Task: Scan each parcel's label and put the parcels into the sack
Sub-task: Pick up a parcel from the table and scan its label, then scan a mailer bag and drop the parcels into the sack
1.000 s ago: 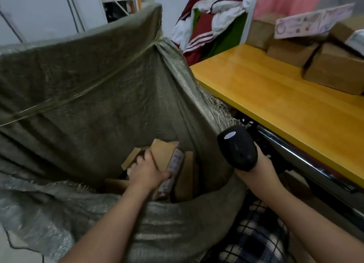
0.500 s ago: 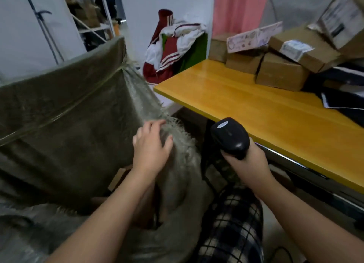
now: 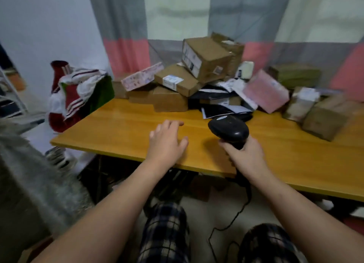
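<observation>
The left hand (image 3: pixel 166 142) was stretched forward over the near part of the table (image 3: pixel 118 128), palm down, its fingers loosely spread and holding nothing; whether the palm touched the wood could not be told. The right hand (image 3: pixel 246 156), just beside it to the right, was curled round the handle of a black scanner (image 3: pixel 228 129), whose rounded head rose above the knuckles and faced away from the person. A thin cable (image 3: pixel 232 219) hung below the table edge to the floor. The parcels (image 3: pixel 177 79) lay heaped along the far side of the table, well apart from both hands: a large brown box (image 3: pixel 204 58) sat tilted on top, and a pink parcel (image 3: pixel 266 90) leaned to its right. The sack (image 3: pixel 29 174) stood at the left edge of the view, blurred, beside the left forearm.
</observation>
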{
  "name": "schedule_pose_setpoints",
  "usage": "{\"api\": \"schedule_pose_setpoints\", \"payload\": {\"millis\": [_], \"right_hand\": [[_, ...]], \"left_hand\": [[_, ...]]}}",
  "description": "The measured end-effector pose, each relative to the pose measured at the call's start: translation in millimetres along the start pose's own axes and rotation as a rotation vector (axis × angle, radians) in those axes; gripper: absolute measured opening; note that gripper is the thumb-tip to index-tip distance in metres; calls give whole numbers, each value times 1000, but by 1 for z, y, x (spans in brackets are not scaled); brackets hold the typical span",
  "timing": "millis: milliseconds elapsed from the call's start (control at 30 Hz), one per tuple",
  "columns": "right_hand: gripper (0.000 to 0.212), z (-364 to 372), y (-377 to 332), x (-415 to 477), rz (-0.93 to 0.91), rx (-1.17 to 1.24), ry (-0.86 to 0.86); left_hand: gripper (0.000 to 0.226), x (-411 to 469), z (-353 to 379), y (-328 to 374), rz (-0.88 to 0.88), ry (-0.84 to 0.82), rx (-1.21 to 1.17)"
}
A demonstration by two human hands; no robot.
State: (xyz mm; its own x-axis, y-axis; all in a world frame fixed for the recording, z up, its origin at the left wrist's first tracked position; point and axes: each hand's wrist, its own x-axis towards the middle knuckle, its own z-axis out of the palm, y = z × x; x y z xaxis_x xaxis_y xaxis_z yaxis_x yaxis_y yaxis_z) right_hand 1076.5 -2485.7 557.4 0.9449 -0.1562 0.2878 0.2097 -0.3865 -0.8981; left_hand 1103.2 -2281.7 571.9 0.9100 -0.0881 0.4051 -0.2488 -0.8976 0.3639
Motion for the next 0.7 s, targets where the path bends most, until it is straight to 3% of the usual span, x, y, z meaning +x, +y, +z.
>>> {"api": "schedule_pose_setpoints", "payload": {"millis": [267,400,567,700], "right_hand": [[13,-88,25,34,103,-15,209],[11,-97,31,57,162,-33,237],[11,-89,39,72,249,-51,207],[11,-88,43,75,277,-51,187]], "left_hand": [[46,81,70,84,235,-112,27],[59,123,117,99,317,-290,263],[23,154,149,98,389,-296,470],[23,160,143,92,483,-302,511]]}}
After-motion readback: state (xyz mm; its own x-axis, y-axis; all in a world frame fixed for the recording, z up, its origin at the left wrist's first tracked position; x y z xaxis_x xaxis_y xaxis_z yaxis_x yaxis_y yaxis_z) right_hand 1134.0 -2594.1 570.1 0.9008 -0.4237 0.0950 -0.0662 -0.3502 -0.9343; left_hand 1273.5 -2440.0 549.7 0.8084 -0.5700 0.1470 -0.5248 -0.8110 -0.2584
